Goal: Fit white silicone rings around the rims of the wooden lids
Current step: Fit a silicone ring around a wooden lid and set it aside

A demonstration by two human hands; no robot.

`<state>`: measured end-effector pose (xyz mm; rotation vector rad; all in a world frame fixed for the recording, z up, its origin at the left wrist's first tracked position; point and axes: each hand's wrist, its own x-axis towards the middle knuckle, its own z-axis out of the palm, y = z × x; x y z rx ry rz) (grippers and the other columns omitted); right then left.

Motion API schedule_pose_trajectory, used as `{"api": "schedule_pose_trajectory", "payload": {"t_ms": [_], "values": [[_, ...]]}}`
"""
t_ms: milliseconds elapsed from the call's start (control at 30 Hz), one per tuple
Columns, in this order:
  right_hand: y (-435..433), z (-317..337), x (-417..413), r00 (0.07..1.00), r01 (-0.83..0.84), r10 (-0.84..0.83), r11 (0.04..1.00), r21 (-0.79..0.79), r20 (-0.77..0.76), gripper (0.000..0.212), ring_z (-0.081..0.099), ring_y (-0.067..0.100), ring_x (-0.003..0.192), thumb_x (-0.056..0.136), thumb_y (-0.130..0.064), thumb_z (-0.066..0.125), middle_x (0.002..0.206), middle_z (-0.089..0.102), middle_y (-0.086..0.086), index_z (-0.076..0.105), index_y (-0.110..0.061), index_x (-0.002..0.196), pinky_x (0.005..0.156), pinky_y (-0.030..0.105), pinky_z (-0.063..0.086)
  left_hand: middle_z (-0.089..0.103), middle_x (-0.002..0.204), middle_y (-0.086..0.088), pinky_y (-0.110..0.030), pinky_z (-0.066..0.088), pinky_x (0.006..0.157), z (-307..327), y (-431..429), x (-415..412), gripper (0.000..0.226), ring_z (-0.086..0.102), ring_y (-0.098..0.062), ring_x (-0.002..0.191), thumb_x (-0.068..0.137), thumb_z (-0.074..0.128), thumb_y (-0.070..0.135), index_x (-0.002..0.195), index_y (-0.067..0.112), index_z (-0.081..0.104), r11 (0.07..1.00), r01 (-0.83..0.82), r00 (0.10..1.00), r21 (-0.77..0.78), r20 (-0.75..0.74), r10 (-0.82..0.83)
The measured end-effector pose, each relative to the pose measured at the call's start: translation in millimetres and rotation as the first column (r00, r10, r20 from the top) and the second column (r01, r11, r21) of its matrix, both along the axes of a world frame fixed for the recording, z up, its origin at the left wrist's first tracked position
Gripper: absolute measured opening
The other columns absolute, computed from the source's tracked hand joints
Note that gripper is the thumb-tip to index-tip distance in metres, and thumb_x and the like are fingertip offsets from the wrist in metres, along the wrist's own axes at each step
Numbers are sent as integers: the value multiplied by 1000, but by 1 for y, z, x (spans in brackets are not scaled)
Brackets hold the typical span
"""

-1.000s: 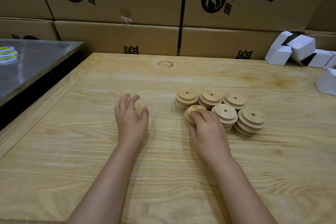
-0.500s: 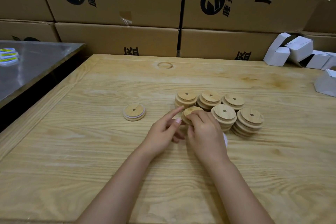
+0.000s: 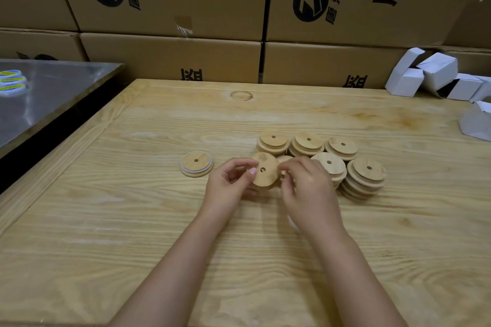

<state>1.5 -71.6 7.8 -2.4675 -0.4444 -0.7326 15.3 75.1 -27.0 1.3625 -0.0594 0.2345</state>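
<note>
A round wooden lid [image 3: 265,170] with a small centre hole is held tilted up above the table, between my left hand [image 3: 229,185] and my right hand [image 3: 308,191]. Fingers of both hands pinch its edges. To the left, a single lid with a white silicone ring around its rim [image 3: 197,163] lies flat. Several short stacks of bare wooden lids [image 3: 342,160] stand just behind and right of my hands. A bit of white, perhaps a ring [image 3: 292,221], shows under my right wrist.
The wooden table [image 3: 132,220] reaches wide in front and left. Small white cartons [image 3: 435,74] are heaped at the far right corner. Brown cardboard boxes [image 3: 170,58] wall the back. A metal table [image 3: 53,90] with tape rolls [image 3: 10,79] stands to the left.
My left hand let go of the ringed lid on the left and came across to the right. Both hands lifted one lid off the front stack and tipped it up.
</note>
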Motion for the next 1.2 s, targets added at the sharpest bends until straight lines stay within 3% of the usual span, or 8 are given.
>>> {"api": "schedule_pose_trajectory", "payload": {"t_ms": [67,167,333,567,900,1033,1133,1200], "values": [[-9,3,2,983,103,-126,981,-166,-134,29,54,28,94,78,-1,54,99,65,6,69,-8,102,83,40,43,70,84,-2,-25,56,55,1,0,0,24,66,-7,73,88,57,-2,102,16,66,1000,18,1000,-10,-10,-18],[-15,5,1,953,89,-180,934,-345,-242,38,47,23,103,78,-3,47,110,60,1,66,-14,110,88,33,39,69,83,-7,-28,58,57,1,0,1,43,67,-15,74,88,57,-3,119,26,55,999,26,999,-30,-39,-27],[-14,4,-1,926,52,-179,932,-358,-332,35,46,23,110,81,-2,46,113,56,1,63,-12,110,82,33,45,69,80,-2,-28,57,53,1,1,2,34,68,-11,69,87,57,-5,119,7,56,998,41,996,-52,-75,-44],[-20,7,1,917,83,-208,934,-347,-341,25,56,23,94,81,0,49,104,58,1,64,-10,98,72,32,49,68,78,-4,-29,58,55,4,1,0,30,67,-11,67,87,56,-7,110,12,59,998,53,996,-44,-72,-57],[-25,10,2,937,95,-168,966,-240,-307,23,50,21,83,76,3,49,91,56,-1,54,-15,90,63,33,44,67,74,-2,-28,58,55,4,0,1,30,67,-11,65,86,56,-8,107,13,59,997,58,996,-48,-67,-61],[-25,10,3,963,66,-113,979,-195,-245,26,44,20,87,76,5,48,90,54,0,51,-15,93,64,29,30,69,71,1,-29,59,58,5,1,0,30,68,-12,67,86,56,-9,104,14,60,997,51,997,-56,-61,-54],[-24,10,4,964,24,-37,998,-53,-264,20,46,18,87,83,2,48,89,54,-2,50,-17,89,67,26,28,71,73,1,-29,59,58,6,2,-1,28,69,-14,69,86,56,-7,105,13,60,997,49,997,-57,-55,-52],[-22,11,3,949,-27,61,993,115,-310,15,49,7,79,88,-4,51,84,56,-9,52,-19,87,64,20,32,71,77,-2,-31,59,60,5,2,-1,25,69,-15,71,87,56,-5,106,10,60,998,38,998,-56,-51,-40]]}}
